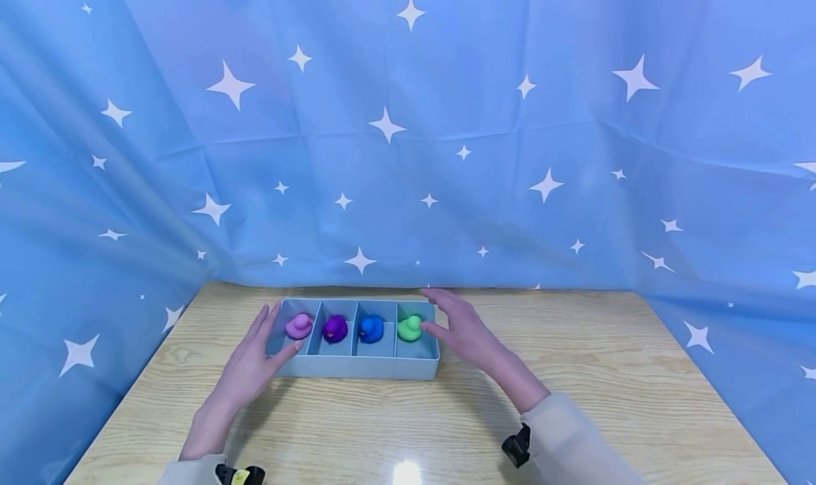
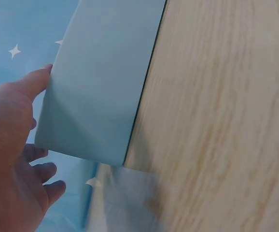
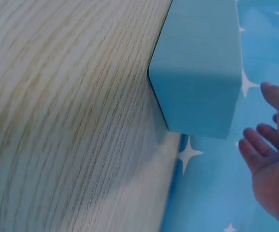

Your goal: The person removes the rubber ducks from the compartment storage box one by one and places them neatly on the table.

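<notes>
A pale blue-grey box (image 1: 357, 367) with several compartments sits on the wooden table. From left to right its compartments hold a pink rubber duck (image 1: 298, 326), a purple rubber duck (image 1: 334, 328), a blue rubber duck (image 1: 371, 328) and a green rubber duck (image 1: 410, 328). My left hand (image 1: 250, 364) is at the box's left end, thumb at the front rim, fingers extended along the end wall and gripping nothing. Beside the right end hovers my right hand (image 1: 468, 333), fingers loosely spread; in the right wrist view it stands apart from the box wall (image 3: 202, 106).
The wooden table (image 1: 574, 372) runs back to a blue curtain (image 1: 446, 152) with white stars, which also hangs at both sides. Black wrist straps (image 1: 516, 446) sit at the light sleeves (image 1: 576, 442).
</notes>
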### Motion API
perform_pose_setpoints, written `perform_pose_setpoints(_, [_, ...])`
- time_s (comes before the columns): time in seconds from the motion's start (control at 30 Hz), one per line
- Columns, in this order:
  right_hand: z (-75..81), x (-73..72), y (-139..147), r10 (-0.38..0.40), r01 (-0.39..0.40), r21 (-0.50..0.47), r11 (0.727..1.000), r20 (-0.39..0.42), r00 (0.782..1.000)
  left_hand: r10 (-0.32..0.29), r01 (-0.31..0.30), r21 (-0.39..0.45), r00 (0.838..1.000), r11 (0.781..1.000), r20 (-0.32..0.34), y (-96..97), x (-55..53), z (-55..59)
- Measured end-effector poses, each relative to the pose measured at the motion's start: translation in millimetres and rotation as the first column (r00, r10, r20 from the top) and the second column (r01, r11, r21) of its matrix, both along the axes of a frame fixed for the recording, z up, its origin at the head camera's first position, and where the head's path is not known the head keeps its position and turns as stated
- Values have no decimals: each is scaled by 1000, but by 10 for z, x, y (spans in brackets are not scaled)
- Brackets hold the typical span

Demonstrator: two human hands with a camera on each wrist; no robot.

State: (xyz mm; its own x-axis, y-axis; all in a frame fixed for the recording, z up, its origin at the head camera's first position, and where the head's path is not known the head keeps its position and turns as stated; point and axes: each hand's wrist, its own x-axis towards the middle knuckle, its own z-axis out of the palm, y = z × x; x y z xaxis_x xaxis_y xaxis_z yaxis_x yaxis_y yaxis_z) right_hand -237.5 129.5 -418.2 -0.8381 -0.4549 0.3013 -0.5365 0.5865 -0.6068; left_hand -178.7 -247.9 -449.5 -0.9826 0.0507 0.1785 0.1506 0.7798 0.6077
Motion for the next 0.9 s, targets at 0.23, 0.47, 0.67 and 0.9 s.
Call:
perform_pose_setpoints(0.23, [-10, -38, -57, 50, -46, -70, 996, 54, 997, -23, 21, 102, 999, 995, 23, -17, -17, -86])
perform_pose_setpoints(0.47, [-8, -62, -72, 99, -86, -93, 992, 152, 983, -31, 12, 170, 993, 985, 110, -11, -13, -128])
perform_pose_setpoints(0.67, [31, -123, -81, 138, -130, -52, 990, 218, 966, -23, -11, 201, 986, 979, 164, -14, -21, -134])
perform_pose_setpoints(0.9, [86, -217, -83, 150, -160, 19, 987, 249, 957, -13, -44, 233, 972, 971, 236, -6, -26, -131])
